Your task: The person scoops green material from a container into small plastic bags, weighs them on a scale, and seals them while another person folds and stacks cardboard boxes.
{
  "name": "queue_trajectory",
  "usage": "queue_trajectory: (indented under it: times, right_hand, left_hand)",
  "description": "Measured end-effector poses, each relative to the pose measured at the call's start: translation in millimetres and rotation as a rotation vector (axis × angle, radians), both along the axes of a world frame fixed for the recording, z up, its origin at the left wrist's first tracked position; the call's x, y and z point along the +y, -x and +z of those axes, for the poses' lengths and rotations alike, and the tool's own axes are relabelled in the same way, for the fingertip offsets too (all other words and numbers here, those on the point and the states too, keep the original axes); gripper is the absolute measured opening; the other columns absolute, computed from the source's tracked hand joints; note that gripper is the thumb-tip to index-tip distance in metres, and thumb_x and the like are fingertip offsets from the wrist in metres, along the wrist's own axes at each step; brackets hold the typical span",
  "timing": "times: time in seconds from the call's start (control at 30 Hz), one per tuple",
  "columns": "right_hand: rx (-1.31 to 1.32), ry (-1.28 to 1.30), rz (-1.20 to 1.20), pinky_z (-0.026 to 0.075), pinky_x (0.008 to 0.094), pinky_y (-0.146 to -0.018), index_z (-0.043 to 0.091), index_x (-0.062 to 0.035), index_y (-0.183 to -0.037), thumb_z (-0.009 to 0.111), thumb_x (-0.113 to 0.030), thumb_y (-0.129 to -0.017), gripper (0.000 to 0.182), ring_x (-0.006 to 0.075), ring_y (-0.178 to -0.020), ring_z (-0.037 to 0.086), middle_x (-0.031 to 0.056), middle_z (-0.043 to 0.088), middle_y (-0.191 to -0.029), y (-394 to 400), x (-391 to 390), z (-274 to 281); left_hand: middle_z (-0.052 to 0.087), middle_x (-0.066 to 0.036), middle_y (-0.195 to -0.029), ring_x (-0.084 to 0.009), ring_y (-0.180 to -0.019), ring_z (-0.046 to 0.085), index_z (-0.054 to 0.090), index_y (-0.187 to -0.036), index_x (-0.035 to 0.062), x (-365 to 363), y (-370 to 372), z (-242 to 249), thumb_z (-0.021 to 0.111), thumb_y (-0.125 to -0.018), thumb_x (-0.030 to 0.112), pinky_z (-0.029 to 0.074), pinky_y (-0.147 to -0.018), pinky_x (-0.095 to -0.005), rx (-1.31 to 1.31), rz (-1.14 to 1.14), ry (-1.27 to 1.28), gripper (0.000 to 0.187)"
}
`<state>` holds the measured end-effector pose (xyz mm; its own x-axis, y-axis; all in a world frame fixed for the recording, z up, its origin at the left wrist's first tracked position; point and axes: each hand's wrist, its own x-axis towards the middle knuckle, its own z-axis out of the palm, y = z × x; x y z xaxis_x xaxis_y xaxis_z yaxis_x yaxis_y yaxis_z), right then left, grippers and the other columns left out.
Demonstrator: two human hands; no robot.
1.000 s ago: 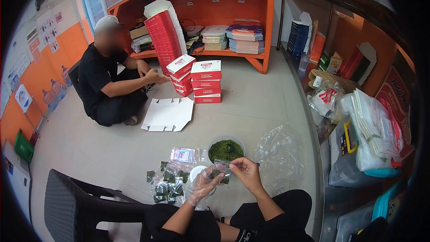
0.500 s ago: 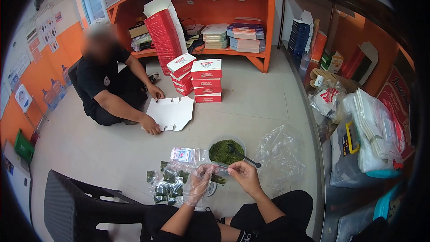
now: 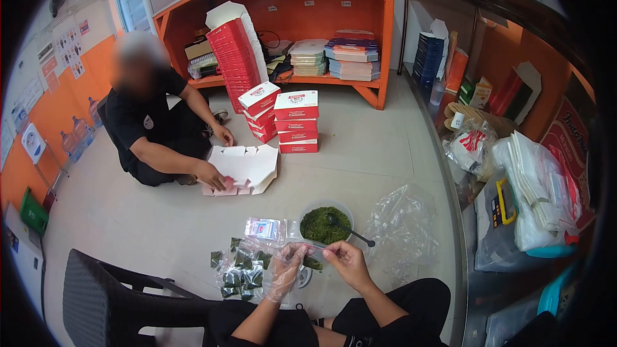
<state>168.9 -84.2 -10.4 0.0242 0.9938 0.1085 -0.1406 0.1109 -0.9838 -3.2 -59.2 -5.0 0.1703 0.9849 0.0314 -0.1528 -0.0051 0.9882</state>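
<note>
My left hand (image 3: 289, 266), in a clear plastic glove, pinches one end of the top of a small clear zip bag (image 3: 313, 261). My bare right hand (image 3: 349, 265) pinches the bag's other end, with green flakes showing low in it. Just beyond my hands stands a tub of chopped green flakes (image 3: 315, 223), a black spoon (image 3: 357, 234) resting in it. Several filled green bags (image 3: 241, 276) lie on the floor left of my left hand. A packet of flat zip bags (image 3: 262, 228) lies behind them. Partly hidden beneath my hands is a round white object (image 3: 304, 276).
A co-worker (image 3: 154, 115) sits at the far left, hands at a flat white carton (image 3: 247, 166). Red and white boxes (image 3: 297, 115) are stacked nearby. A crumpled clear plastic sheet (image 3: 402, 234) lies right of the tub. A black chair (image 3: 109, 295) and a metal shelf (image 3: 464, 244) flank me.
Both my hands still hold the zip bag, with my fingers shifted slightly along its top. The co-worker's nearer hand has moved onto the carton, whose edges now stand partly raised.
</note>
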Motion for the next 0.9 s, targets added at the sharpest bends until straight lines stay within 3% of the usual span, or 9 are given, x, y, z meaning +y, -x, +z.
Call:
queue_trajectory:
  times: [0.23, 0.43, 0.53, 0.6, 0.83, 0.9]
  right_hand:
    - [-0.049, -0.143, -0.121, 0.043, 0.021, -0.065, 0.062, 0.0005, -0.088, 0.065, -0.007, -0.087, 0.008, 0.0044, -0.069, 0.052, -0.0002, 0.059, -0.075, 5, -1, -2]
    - [0.045, -0.01, -0.054, 0.044, 0.0205, -0.072, 0.058, -0.0008, -0.088, 0.063, -0.003, -0.089, 0.006, 0.0048, -0.081, 0.053, -0.0002, 0.058, -0.084, 10, -3, 9]
    - [0.167, -0.007, -0.012, 0.044, 0.0207, -0.074, 0.058, -0.0008, -0.09, 0.063, -0.004, -0.09, 0.006, 0.0049, -0.082, 0.054, 0.0002, 0.058, -0.087, 11, -4, 4]
    - [0.027, -0.11, -0.035, 0.044, 0.0211, -0.074, 0.058, -0.001, -0.091, 0.062, -0.004, -0.09, 0.006, 0.0047, -0.083, 0.054, 0.0006, 0.059, -0.089, 8, -2, -5]
    - [0.086, -0.031, -0.035, 0.044, 0.0213, -0.072, 0.057, -0.0014, -0.088, 0.064, -0.005, -0.089, 0.008, 0.0044, -0.08, 0.054, 0.0006, 0.059, -0.086, 13, -4, 8]
    - [-0.092, -0.067, -0.063, 0.045, 0.0215, -0.071, 0.058, -0.0013, -0.087, 0.065, -0.006, -0.088, 0.009, 0.0048, -0.08, 0.055, 0.0013, 0.061, -0.084, 9, -4, 4]
  left_hand:
    - [0.068, -0.007, -0.089, -0.0113, -0.085, 0.062, 0.063, -0.097, -0.0002, -4, -3, 8, 0.061, -0.093, 0.017, 0.048, -0.08, -0.0258, -0.049, -0.006, 0.038, 0.018]
    - [0.067, -0.006, -0.087, -0.011, -0.083, 0.062, 0.063, -0.097, -0.0008, -1, -2, 2, 0.061, -0.093, 0.017, 0.048, -0.079, -0.0254, -0.109, -0.027, 0.008, 0.019]
    - [0.067, -0.006, -0.086, -0.0102, -0.081, 0.061, 0.065, -0.095, -0.001, -4, -1, 7, 0.061, -0.093, 0.018, 0.048, -0.077, -0.025, 0.04, -0.07, -0.004, 0.02]
    - [0.066, -0.004, -0.087, -0.0091, -0.082, 0.058, 0.064, -0.096, 0.0007, -6, -2, 12, 0.061, -0.093, 0.018, 0.046, -0.075, -0.0244, 0.062, -0.086, 0.012, 0.018]
    - [0.067, -0.005, -0.084, -0.0093, -0.079, 0.06, 0.066, -0.095, -0.0007, -7, -2, 14, 0.063, -0.092, 0.02, 0.048, -0.074, -0.0239, 0.097, -0.1, 0.004, 0.022]
    - [0.066, -0.004, -0.084, -0.0092, -0.078, 0.059, 0.066, -0.094, 0.0004, -6, -3, 7, 0.065, -0.09, 0.021, 0.047, -0.073, -0.0238, 0.104, -0.109, 0.003, 0.021]
